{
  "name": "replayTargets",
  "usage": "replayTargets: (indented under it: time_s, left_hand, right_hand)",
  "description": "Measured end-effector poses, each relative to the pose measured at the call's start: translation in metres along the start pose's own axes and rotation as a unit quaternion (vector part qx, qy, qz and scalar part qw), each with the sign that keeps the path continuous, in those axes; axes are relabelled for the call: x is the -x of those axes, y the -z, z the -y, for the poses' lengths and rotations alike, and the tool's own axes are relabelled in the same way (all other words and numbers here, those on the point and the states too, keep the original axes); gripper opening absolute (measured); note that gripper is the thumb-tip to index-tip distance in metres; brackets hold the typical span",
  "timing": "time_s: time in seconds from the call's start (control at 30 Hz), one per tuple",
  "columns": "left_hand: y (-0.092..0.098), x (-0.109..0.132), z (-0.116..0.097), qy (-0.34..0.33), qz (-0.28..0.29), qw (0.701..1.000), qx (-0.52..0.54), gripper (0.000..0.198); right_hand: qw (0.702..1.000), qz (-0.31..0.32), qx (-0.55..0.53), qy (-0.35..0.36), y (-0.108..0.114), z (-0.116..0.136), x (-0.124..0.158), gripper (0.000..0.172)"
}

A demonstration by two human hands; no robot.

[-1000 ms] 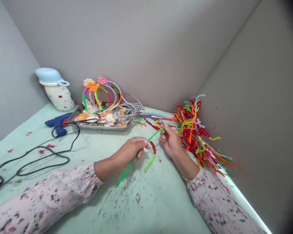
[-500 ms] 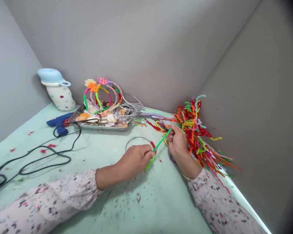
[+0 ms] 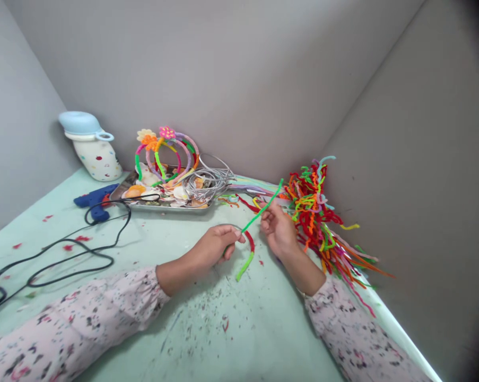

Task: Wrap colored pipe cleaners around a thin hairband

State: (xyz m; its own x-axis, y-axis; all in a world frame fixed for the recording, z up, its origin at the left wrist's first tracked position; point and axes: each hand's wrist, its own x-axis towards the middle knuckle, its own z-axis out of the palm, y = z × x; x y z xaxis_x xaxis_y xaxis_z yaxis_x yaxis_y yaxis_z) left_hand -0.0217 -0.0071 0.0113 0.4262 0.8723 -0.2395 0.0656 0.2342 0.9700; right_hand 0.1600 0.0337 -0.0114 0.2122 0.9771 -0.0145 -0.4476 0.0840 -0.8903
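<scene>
My left hand (image 3: 215,245) is closed around a thin metal headband hoop (image 3: 250,241) partly wrapped in red and light green pipe cleaner, held just above the mint table (image 3: 207,339). My right hand (image 3: 278,227) pinches a green pipe cleaner (image 3: 265,208) that runs from the hoop up and to the right past my fingers. Right beside that hand a pile of multicoloured pipe cleaners (image 3: 319,212) leans against the right wall.
A metal tray (image 3: 163,204) at the back holds finished colourful headbands (image 3: 165,151), bare wire hoops (image 3: 209,180) and shells. A blue glue gun (image 3: 94,201) with a black cord (image 3: 64,254) lies at left, near a dotted white jug (image 3: 92,146). Fibre scraps litter the table.
My right hand pulled the green pipe cleaner around the hoop and back up; its free end now points up to the right. My left hand lifted slightly and turned the hoop.
</scene>
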Motion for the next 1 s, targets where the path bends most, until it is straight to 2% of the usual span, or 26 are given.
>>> replayTargets:
  time_s: [0.07, 0.1, 0.3, 0.5, 0.73, 0.8, 0.9, 1.0]
  left_hand:
    - [0.001, -0.002, 0.002, 0.0, 0.003, 1.0, 0.007, 0.023]
    - [0.001, -0.002, 0.003, 0.0, 0.007, 1.0, 0.01, 0.024]
    - [-0.001, -0.002, 0.001, -0.005, 0.023, 0.999, -0.029, 0.021]
    - [-0.006, 0.004, -0.001, -0.088, -0.019, 0.987, -0.134, 0.022]
    - [-0.004, 0.001, 0.009, -0.06, 0.009, 0.998, -0.032, 0.017]
    - [-0.003, -0.001, 0.011, -0.063, 0.01, 0.998, -0.018, 0.017]
    - [-0.003, -0.004, 0.012, -0.065, 0.006, 0.998, -0.015, 0.017]
    - [-0.002, -0.004, 0.011, -0.056, 0.006, 0.998, -0.04, 0.017]
  right_hand:
    - [0.997, 0.065, 0.051, -0.006, -0.006, -0.003, 0.008, 0.03]
    - [0.996, 0.068, 0.065, 0.005, -0.008, -0.003, 0.011, 0.028]
    - [0.997, -0.004, 0.048, 0.056, -0.003, 0.0, 0.005, 0.025]
    - [0.997, -0.012, 0.026, 0.066, -0.005, -0.003, 0.002, 0.024]
    - [0.996, -0.044, -0.01, 0.07, 0.001, -0.001, -0.003, 0.025]
    - [0.999, -0.003, 0.007, 0.054, 0.0, -0.001, 0.001, 0.027]
    - [0.991, 0.11, 0.075, 0.0, -0.002, -0.005, 0.009, 0.028]
    - [0.981, 0.141, 0.133, -0.002, -0.002, -0.012, 0.015, 0.028]
